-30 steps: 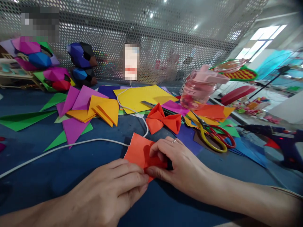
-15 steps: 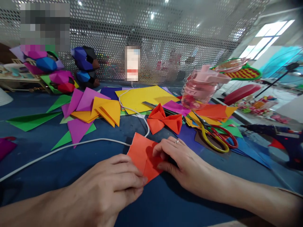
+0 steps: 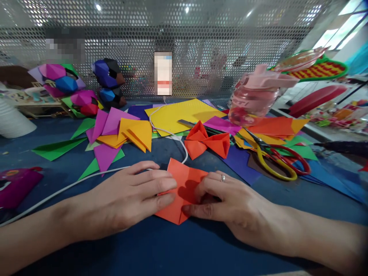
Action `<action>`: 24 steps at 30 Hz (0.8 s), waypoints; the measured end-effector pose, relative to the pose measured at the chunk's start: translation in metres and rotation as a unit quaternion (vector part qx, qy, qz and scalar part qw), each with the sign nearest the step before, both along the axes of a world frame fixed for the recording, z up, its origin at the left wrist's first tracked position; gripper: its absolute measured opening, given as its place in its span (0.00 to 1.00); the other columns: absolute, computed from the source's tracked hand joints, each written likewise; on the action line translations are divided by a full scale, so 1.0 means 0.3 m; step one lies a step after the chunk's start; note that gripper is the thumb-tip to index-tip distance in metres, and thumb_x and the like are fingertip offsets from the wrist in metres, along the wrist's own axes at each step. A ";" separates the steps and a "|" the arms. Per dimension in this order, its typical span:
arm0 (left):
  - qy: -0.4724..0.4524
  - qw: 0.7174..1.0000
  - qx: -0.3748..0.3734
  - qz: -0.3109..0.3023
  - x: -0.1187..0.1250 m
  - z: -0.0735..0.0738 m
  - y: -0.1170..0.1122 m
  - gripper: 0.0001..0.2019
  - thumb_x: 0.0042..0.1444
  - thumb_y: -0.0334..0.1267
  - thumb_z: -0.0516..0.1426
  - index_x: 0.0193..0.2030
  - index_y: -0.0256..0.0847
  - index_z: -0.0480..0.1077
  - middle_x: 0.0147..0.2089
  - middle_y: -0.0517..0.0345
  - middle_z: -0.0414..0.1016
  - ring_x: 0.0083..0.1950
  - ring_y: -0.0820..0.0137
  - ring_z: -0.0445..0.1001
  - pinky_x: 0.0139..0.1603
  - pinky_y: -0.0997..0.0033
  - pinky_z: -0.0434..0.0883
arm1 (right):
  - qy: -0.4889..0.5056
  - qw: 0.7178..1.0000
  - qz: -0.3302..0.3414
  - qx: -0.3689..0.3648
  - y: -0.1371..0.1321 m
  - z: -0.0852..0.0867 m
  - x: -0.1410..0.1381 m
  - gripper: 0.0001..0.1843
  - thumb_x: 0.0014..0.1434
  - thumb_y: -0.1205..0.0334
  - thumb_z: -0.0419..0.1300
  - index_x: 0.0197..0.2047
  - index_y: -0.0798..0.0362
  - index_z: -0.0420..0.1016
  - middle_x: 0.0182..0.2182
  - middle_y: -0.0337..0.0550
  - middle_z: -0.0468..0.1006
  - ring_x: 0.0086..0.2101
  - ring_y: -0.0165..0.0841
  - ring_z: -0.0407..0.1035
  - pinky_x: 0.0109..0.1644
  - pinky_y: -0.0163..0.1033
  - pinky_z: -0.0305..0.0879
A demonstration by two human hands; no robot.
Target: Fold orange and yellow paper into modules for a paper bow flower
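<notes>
A folded sheet of orange paper (image 3: 185, 180) lies on the blue table between my hands, with creases in it and a point toward me. My left hand (image 3: 135, 193) rests on its left part, fingers stretched out over the surface. On the right edge, my right hand (image 3: 227, 197), with a ring on one finger, has its fingers curled and the thumb against the paper, pinching it. Part of that edge is hidden under the fingers. Just beyond the sheet stand two joined folded orange paper pieces (image 3: 205, 140).
Yellow paper (image 3: 184, 117), orange-yellow folded pieces (image 3: 136, 132) and green pieces (image 3: 59, 148) lie behind. Scissors (image 3: 276, 157) and a pink bottle (image 3: 255, 96) are at right. A white cable (image 3: 71, 184) crosses the table. Paper cups (image 3: 14, 115) stand at left.
My left hand has moved from the sheet's near corner up onto its left side, and its fingers have straightened. The orange sheet has turned slightly. The head view has shifted a little.
</notes>
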State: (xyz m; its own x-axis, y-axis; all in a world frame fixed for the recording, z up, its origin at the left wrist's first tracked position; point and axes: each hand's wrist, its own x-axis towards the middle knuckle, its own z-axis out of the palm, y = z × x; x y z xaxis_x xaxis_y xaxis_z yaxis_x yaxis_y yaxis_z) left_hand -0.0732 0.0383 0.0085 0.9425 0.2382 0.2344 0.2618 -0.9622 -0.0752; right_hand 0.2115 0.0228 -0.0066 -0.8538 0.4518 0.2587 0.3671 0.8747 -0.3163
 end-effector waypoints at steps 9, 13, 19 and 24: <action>-0.106 0.980 -0.171 0.004 0.029 -0.003 -0.028 0.15 0.63 0.20 0.49 0.46 0.43 0.71 0.46 0.58 0.80 0.51 0.67 0.75 0.59 0.61 0.65 | -0.038 0.997 0.061 0.021 -0.005 0.027 0.007 0.22 0.68 0.72 0.48 0.59 0.49 0.74 0.40 0.45 0.74 0.40 0.34 0.66 0.47 0.41 0.64; -0.131 0.956 -0.261 0.022 0.054 -0.001 -0.046 0.14 0.63 0.21 0.50 0.42 0.44 0.71 0.39 0.59 0.78 0.42 0.71 0.75 0.51 0.65 0.68 | -0.053 0.994 0.081 0.040 -0.011 0.043 0.003 0.21 0.71 0.67 0.46 0.61 0.48 0.72 0.41 0.44 0.75 0.40 0.35 0.65 0.47 0.42 0.64; -0.197 0.910 -0.348 0.107 0.091 -0.015 -0.045 0.05 0.62 0.29 0.60 0.41 0.42 0.74 0.37 0.63 0.77 0.38 0.74 0.74 0.43 0.76 0.68 | -0.072 0.991 0.095 0.058 -0.019 0.048 -0.002 0.21 0.72 0.64 0.45 0.62 0.50 0.71 0.45 0.44 0.76 0.44 0.36 0.66 0.50 0.42 0.63; -0.205 0.881 -0.390 0.174 0.115 -0.010 -0.035 0.04 0.57 0.29 0.64 0.36 0.41 0.74 0.36 0.64 0.75 0.37 0.74 0.73 0.41 0.76 0.67 | -0.072 0.992 0.100 0.040 -0.024 0.050 -0.006 0.20 0.70 0.67 0.49 0.62 0.51 0.70 0.46 0.43 0.76 0.47 0.37 0.66 0.52 0.43 0.64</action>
State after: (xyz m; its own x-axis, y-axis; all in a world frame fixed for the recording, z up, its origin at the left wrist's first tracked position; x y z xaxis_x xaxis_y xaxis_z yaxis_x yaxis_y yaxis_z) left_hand -0.0386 0.0277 0.0056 0.6540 0.7359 0.1753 0.4026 -0.5348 0.7429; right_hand 0.2099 0.0156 0.0085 -0.9548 0.2533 0.1554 0.2207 0.9546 -0.1998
